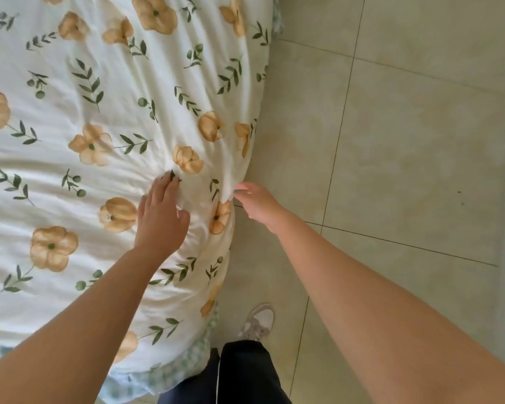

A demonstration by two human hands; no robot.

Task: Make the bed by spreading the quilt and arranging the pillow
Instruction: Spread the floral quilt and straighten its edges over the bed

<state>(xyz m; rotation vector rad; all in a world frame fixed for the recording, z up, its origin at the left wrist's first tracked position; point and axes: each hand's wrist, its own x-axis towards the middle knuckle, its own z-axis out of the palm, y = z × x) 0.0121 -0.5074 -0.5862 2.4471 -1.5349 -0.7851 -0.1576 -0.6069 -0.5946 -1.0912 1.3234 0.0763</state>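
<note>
A white quilt (99, 97) printed with orange flowers and green leaves covers the bed and fills the left of the head view. My left hand (161, 217) lies flat on top of it near the right edge, fingers spread. My right hand (255, 201) pinches a fold of the quilt's side edge where it hangs over the bed. No pillow is in view.
A green-checked sheet (193, 360) peeks out under the quilt at the bottom. Beige floor tiles (391, 141) fill the right side. My dark trouser leg (245, 371) and grey-white shoe (258, 322) stand close to the bed's side.
</note>
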